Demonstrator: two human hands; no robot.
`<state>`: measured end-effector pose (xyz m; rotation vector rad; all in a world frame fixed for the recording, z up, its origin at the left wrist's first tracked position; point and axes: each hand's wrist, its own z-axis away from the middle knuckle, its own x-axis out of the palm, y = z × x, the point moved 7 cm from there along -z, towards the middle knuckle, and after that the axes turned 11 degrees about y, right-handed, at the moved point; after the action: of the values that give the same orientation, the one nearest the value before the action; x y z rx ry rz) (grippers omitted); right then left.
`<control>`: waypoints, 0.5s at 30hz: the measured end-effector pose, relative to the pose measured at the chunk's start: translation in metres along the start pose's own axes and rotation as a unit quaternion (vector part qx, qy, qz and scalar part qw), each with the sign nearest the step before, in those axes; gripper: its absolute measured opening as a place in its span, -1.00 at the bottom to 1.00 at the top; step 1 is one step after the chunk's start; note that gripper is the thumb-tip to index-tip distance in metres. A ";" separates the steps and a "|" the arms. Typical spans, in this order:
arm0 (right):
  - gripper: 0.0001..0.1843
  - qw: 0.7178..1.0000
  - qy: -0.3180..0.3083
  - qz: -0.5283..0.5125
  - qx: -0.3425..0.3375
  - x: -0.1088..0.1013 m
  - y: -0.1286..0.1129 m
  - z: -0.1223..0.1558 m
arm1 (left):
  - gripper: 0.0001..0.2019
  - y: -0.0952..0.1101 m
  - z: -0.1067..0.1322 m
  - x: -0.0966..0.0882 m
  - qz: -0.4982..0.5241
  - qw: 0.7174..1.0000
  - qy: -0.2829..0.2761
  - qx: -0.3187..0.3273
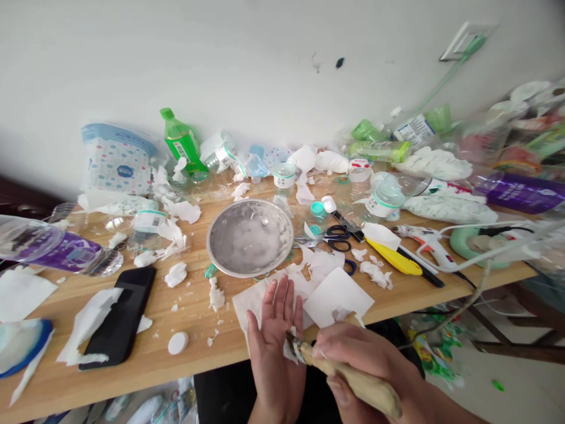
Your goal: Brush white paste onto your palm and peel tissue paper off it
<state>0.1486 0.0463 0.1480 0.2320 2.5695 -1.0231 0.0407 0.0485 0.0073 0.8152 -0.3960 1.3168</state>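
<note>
My left hand (276,335) lies flat and open, fingers stretched out, pressing on a white paper sheet (247,303) at the table's near edge. My right hand (357,350) is closed round the pale wooden handle of a brush (353,377), whose paste-smeared bristle end (293,347) touches the side of my left hand. A metal bowl (250,237) with white paste stands just beyond the paper. A second white sheet (338,297) lies to the right.
The wooden table (194,330) is littered with torn tissue, plastic bottles, scissors (338,235), a yellow utility knife (395,259), a glue gun (426,241) with cables, a black phone (121,315) and a white cap (178,343). A wall stands behind.
</note>
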 end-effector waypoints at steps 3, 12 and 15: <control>-0.54 1.000 0.026 -0.017 -0.001 -0.001 0.002 0.006 | -0.40 0.001 0.000 0.002 0.015 1.000 0.017 -0.006; -0.65 0.996 0.015 -0.077 0.051 0.002 0.009 0.017 | -0.47 0.003 -0.004 0.001 0.068 0.995 0.074 -0.010; -0.55 0.992 -0.036 -0.110 0.056 0.004 0.009 0.014 | -0.47 0.004 -0.003 0.002 0.070 0.995 0.071 -0.010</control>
<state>0.1516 0.0436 0.1316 -0.0602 2.5154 -1.2329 0.0366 0.0522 0.0078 0.6817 -0.3575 1.4893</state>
